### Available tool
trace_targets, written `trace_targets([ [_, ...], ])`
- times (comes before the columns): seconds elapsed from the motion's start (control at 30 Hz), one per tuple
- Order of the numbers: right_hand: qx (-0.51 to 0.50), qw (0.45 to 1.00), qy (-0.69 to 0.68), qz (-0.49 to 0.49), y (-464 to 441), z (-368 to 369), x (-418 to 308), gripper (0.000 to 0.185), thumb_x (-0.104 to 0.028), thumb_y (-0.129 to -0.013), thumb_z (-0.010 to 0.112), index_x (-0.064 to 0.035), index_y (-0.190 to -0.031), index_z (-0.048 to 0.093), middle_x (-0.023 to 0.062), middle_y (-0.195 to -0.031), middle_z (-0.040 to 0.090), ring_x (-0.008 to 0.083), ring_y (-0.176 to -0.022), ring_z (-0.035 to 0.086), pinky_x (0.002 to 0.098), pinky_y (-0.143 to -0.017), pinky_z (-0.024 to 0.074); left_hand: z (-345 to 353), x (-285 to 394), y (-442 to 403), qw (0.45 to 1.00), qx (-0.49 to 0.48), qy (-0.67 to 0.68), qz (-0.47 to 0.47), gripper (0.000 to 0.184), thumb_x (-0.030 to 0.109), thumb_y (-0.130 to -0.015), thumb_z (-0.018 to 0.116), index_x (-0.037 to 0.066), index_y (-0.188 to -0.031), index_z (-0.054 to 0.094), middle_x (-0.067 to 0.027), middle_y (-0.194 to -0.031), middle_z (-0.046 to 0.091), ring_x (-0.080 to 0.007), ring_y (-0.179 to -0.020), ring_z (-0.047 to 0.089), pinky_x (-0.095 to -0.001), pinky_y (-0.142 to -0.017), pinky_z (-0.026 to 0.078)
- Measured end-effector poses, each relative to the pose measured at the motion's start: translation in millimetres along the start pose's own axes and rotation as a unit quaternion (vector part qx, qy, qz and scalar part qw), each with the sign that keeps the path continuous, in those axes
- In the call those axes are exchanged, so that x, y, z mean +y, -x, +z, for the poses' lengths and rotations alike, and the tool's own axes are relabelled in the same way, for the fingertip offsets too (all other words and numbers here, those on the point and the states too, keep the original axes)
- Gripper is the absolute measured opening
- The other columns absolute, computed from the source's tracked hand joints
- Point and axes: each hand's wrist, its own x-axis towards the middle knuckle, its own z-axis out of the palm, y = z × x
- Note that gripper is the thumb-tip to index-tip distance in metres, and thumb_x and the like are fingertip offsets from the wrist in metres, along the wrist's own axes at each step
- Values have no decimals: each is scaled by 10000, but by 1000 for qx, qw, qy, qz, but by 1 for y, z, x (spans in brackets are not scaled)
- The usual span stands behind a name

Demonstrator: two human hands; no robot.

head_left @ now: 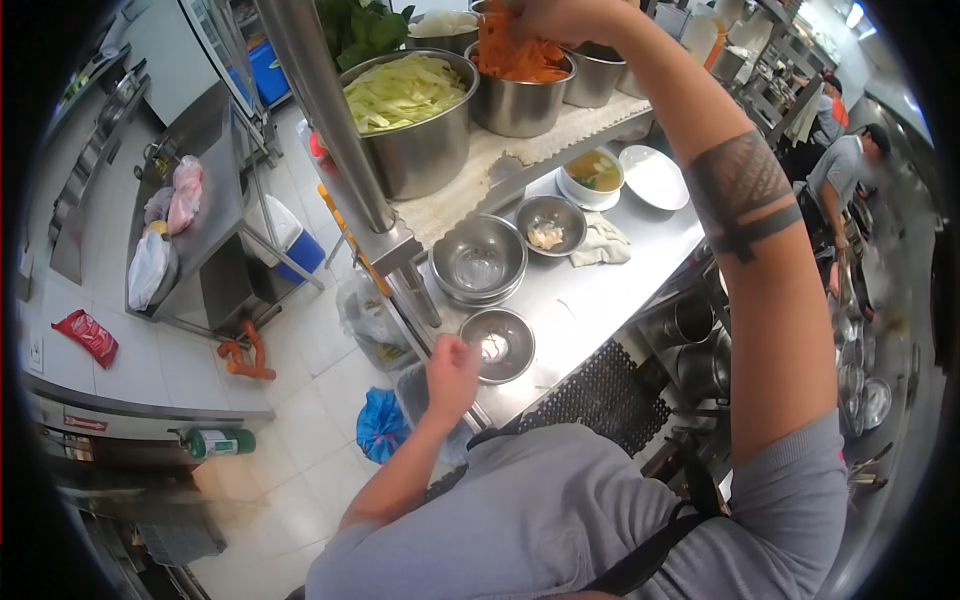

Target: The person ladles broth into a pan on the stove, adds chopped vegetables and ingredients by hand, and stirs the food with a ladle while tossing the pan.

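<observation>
My right hand point(568, 18) reaches over the shelf at the top, its closed fingers on orange shredded carrot point(520, 62) in a deep metal pot point(522, 108). Some strands rise above the pot's rim by the fingers. Down on the steel counter, my left hand point(453, 375) is closed at the left rim of a small metal bowl point(512, 362). Inside that bowl lies something small and pale that I cannot make out. Stacked larger metal bowls point(478, 262) stand just behind it.
A big pot point(425, 160) of pale green strips and some leafy greens point(362, 35) share the raised shelf point(480, 185). Below are a bowl of soup point(592, 172), a white plate point(655, 178) and a cloth point(602, 243). Another person point(850, 165) works at the far right.
</observation>
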Motion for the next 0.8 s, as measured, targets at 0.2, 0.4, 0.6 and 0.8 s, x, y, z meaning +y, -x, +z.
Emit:
trace_targets([
  [0.2,78,991,-110,-7,-2,16,49,378,-319,-922,676,43,-1003,748,202,-811,708,269,-744,674,395,-727,527,28,68,-4,971,-162,161,75,153,55,-963,697,40,-1013,554,-4,-937,634,-48,-847,603,-222,-724,491],
  [0.4,191,768,-588,164,43,14,54,199,-190,-934,695,1,-898,735,41,-675,589,153,-556,557,321,-497,438,62,175,-68,908,-248,316,116,403,330,-1067,539,-5,-1288,521,-136,-1200,625,-210,-1095,632,-359,-970,509],
  [0.6,137,628,-763,62,174,29,105,176,-127,-970,599,17,-1052,659,73,-773,676,131,-555,596,223,-439,434,147,264,-96,721,-369,586,-33,739,576,-1064,393,-63,-1436,359,-255,-1422,491,-343,-1376,466,-498,-1170,401],
  [0.8,275,622,-692,241,464,67,104,199,-67,-908,701,71,-1051,719,145,-902,737,191,-730,720,275,-610,584,284,272,48,633,-601,477,-102,738,578,-1067,380,-58,-1443,378,-239,-1402,511,-367,-1330,523,-513,-1150,428],
])
